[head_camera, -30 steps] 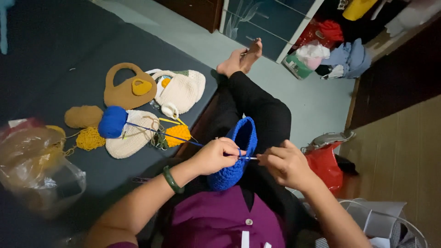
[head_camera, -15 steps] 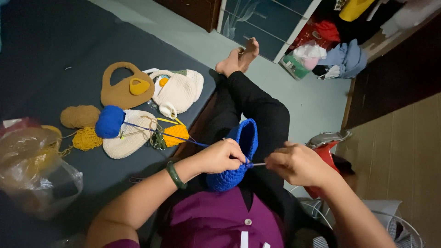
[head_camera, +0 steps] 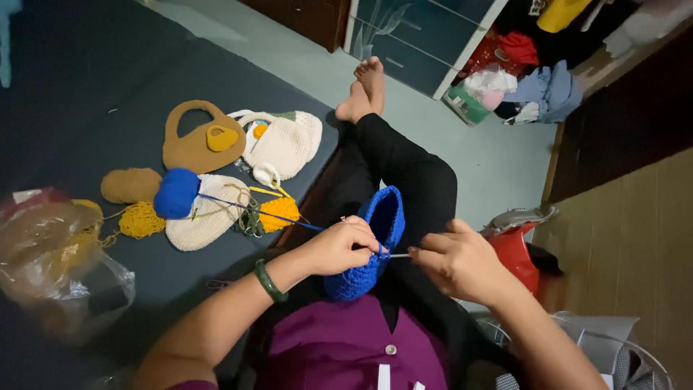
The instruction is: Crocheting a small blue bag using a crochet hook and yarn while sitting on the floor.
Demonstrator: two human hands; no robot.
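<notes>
Much of a cupped blue crochet piece [head_camera: 375,238] is already worked; it is held over the lap, pinched by the left hand [head_camera: 339,248], while a hook [head_camera: 398,255] is gripped by the right hand [head_camera: 462,261]. Blue yarn [head_camera: 175,193] remains unused on the far-left mat [head_camera: 72,108].

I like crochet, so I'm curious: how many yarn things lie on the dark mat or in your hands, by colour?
Blue: 2, ball, piece at the left hand
Brown: 2, bag, ball
Cream: 2, bag, piece
Yellow-orange: 2, tangle, piece
Total: 8
</notes>
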